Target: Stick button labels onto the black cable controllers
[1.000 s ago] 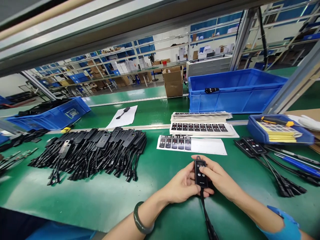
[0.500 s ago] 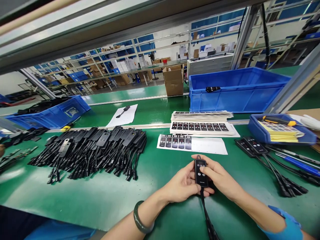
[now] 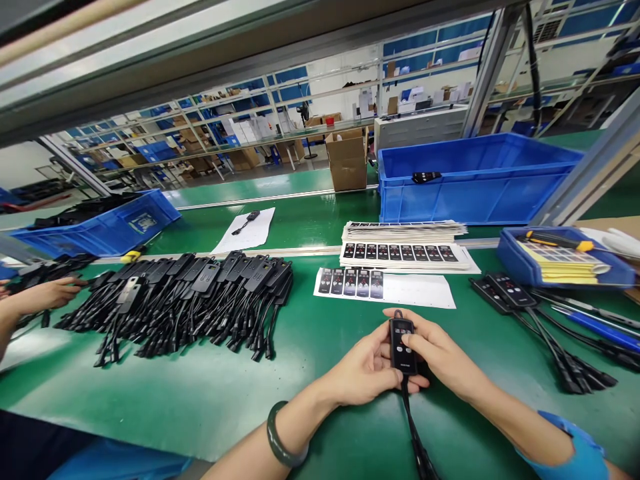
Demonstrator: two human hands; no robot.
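Note:
A black corded remote controller [image 3: 404, 360] lies in my two hands above the green table, its button face up and its cables hanging toward me. My left hand [image 3: 367, 367] grips its lower left side, thumb near the cable end. From the right, my right hand [image 3: 440, 353] holds the upper part, its thumb pressed on the face among the buttons. Beyond my hands lies a label sheet [image 3: 415, 291] with several dark labels on its left half. Behind it is a stack of label sheets [image 3: 400, 256].
Many black corded controllers [image 3: 200, 287] cover the table's left side; several more [image 3: 510, 293] lie right. Blue bins [image 3: 460, 193] stand behind, and a small blue tray [image 3: 565, 280] holds yellow sheets and a cutter [image 3: 560, 241]. At far left, another person's hand [image 3: 55, 293] reaches in.
The other person's hand has come further in from the left edge, over the black parts there. My hands and the controller have hardly moved.

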